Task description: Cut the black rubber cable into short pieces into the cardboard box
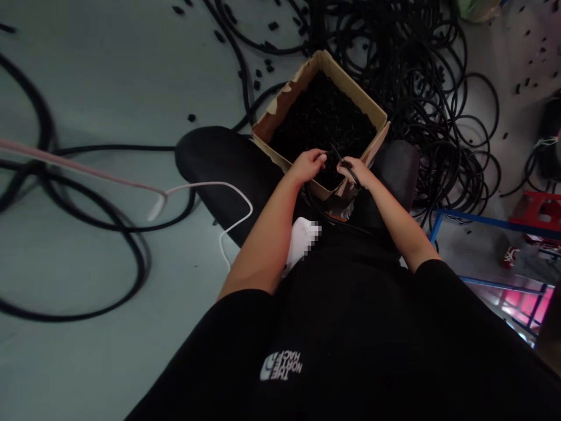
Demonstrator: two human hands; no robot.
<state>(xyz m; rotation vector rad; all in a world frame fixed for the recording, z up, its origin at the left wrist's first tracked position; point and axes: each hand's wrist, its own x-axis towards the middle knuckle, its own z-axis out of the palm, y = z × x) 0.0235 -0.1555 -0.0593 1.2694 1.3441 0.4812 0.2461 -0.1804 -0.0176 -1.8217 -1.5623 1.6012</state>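
My left hand (309, 165) pinches a thin black hose or cable, whose tip (329, 152) points toward the right hand. Closed around the dark handles of a pair of scissors (349, 169) is my right hand (360, 172); the narrow blades reach up and left, close to that tip. I cannot tell whether the blades touch it. Both hands are over the near edge of an open cardboard box (354, 85), which holds many short black pieces (322, 114). The black length runs down from the left hand across my lap.
A large tangle of black hose (421, 88) lies beyond the box to the right. Loose black pieces (256, 85) dot the floor. Thick black loops (139, 263) and a white cable (236, 190) are at left. A white device (300, 237) rests on my lap. A blue frame (482, 218) and red stool (537, 209) stand right.
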